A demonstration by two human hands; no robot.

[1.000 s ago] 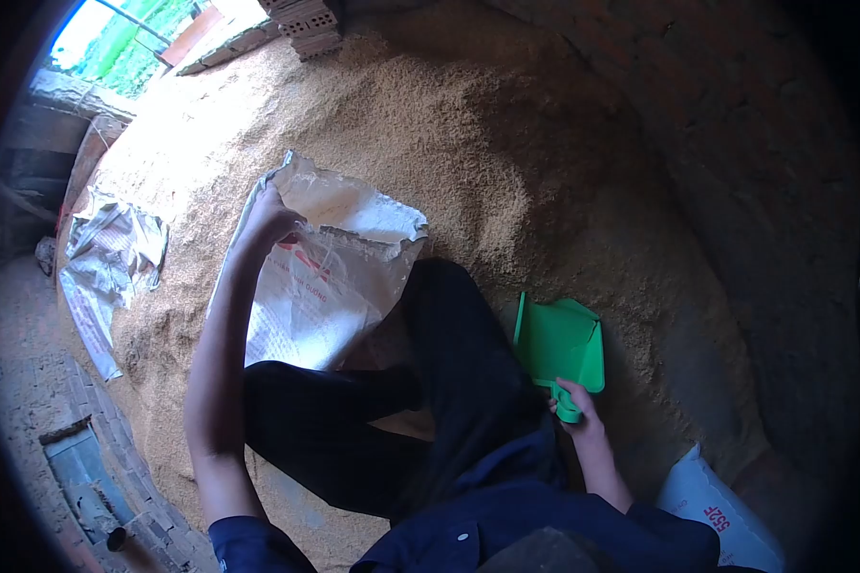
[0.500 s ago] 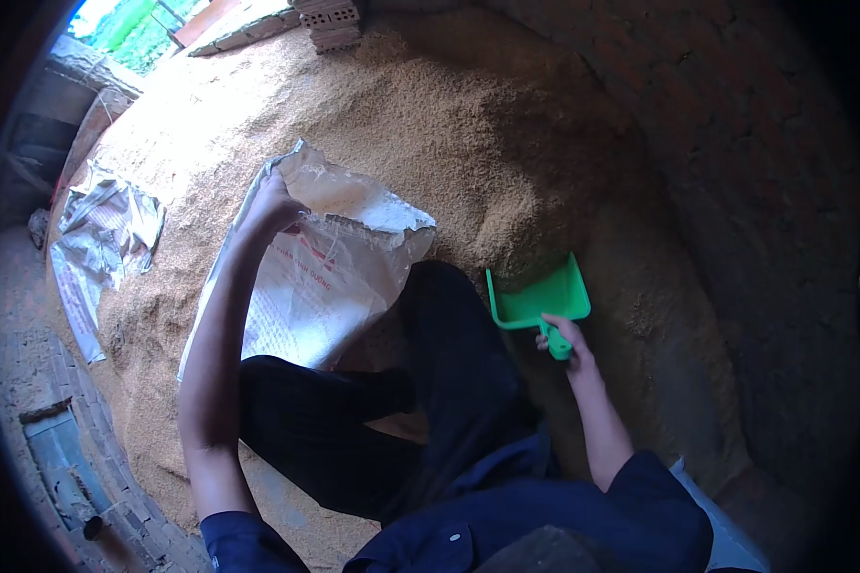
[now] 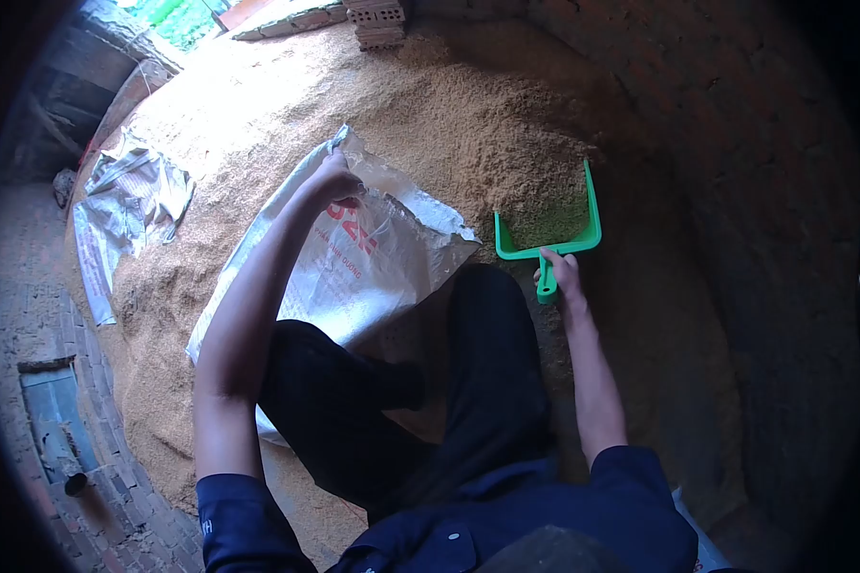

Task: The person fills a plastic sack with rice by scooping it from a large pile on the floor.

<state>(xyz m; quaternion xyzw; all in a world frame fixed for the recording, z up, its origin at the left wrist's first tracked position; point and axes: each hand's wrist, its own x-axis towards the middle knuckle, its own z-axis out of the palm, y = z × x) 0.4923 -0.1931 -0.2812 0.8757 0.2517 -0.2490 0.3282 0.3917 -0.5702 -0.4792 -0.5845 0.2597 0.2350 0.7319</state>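
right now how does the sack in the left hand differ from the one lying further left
The held sack gapes open in the left hand; the loose sack lies crumpled, untouched. The held sack shows large red print; the loose sack shows none clearly. Both are whitish.

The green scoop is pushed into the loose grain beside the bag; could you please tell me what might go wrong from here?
The green scoop is piled with loose grain, so tilting it could spill some over its edge.
The left hand has its grip on just one side of the mouth of the bag, so the far side might sag inward.
The right knee is close to both scoop and bag and could get bumped.
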